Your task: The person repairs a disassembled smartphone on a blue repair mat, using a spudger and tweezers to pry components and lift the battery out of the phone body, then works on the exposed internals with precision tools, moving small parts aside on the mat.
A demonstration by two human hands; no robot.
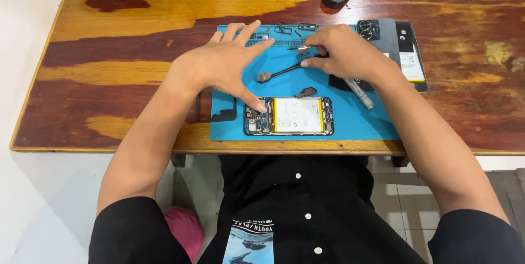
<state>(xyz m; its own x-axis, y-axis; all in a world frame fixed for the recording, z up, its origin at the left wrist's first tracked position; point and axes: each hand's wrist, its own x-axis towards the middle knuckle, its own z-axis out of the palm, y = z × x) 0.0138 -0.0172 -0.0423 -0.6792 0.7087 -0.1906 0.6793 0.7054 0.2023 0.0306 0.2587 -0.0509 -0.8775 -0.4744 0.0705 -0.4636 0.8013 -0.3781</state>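
Two hands are shown above a blue rubber mat (350, 122). An opened phone (289, 116) is touched by the spread left hand (227, 62); thin metal tweezers (304, 50) are pinched by the right hand (342, 51).

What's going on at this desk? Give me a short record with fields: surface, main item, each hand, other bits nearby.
Surface: blue mat on a wooden table
Main item: opened phone, pale battery showing
Left hand: fingers spread, thumb tip touching the phone's left end
Right hand: pinching small tweezers near a black tool
Nearby: grey back cover, screwdriver, black phone frame
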